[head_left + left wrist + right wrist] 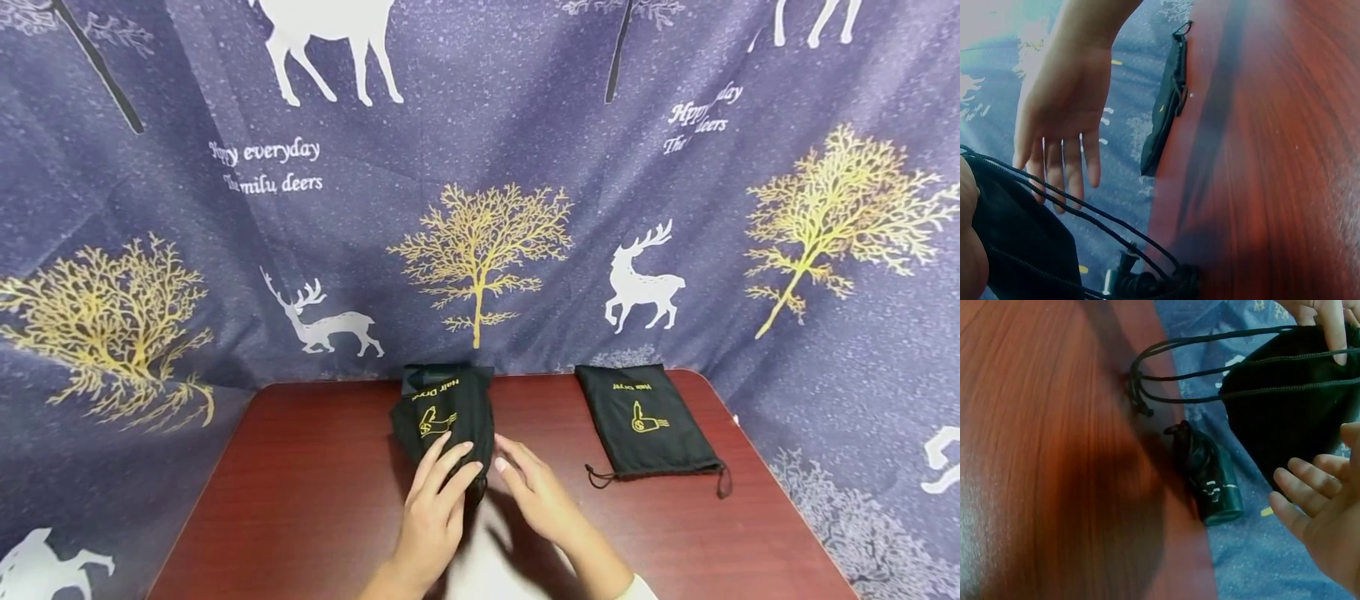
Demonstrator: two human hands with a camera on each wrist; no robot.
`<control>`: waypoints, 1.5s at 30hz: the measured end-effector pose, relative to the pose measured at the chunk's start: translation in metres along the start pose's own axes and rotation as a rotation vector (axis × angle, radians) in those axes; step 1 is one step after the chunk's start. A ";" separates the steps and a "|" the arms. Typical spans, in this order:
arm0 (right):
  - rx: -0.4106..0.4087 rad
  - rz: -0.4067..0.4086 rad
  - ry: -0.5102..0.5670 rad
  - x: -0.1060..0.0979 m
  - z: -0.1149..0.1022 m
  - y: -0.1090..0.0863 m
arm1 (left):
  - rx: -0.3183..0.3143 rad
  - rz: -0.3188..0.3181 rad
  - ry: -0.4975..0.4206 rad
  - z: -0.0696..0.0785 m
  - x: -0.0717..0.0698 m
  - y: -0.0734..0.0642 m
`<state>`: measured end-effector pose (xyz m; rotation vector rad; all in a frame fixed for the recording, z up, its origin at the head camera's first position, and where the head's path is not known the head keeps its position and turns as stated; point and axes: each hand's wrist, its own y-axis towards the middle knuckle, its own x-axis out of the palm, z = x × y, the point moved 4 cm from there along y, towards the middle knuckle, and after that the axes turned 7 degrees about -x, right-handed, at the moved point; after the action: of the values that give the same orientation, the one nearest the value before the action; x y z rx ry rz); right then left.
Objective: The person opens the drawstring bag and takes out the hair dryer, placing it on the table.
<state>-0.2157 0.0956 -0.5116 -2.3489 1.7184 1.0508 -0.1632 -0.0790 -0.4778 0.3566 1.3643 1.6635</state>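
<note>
A black drawstring bag [465, 400] printed "Hair Dryer" in yellow is tilted up above the table, its cords [1191, 340] hanging in loops. My left hand [437, 504] holds it from the near side, fingers spread across the printed face. In the right wrist view a digit of that hand [1333, 331] lies over the bag's black cloth. My right hand [538, 493] is just right of the bag, its fingers extended and holding nothing. Low behind the bag lies a dark rounded object [1219, 487] with small white marks and a dark cord, mostly hidden in the head view.
A second black "Hair Dryer" bag [645, 421] lies flat on the right of the red-brown table [315, 492], its cords toward the near side. Behind the table hangs a blue cloth [510, 275] with deer and trees, also along both sides.
</note>
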 end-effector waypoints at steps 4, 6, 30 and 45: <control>0.051 0.005 0.038 0.000 0.002 -0.002 | 0.042 -0.005 -0.009 0.005 0.005 -0.001; 0.065 0.008 0.065 0.000 0.003 -0.003 | 0.058 -0.005 -0.010 0.007 0.007 -0.001; 0.325 0.061 0.824 0.001 0.010 -0.015 | 0.165 -0.134 -0.043 0.023 0.025 -0.012; 0.384 0.232 0.909 0.000 0.026 -0.022 | 0.113 -0.351 -0.040 0.025 0.037 -0.023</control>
<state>-0.2094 0.1148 -0.5391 -2.5371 2.1879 -0.4535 -0.1549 -0.0355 -0.5013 0.1992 1.4039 1.2888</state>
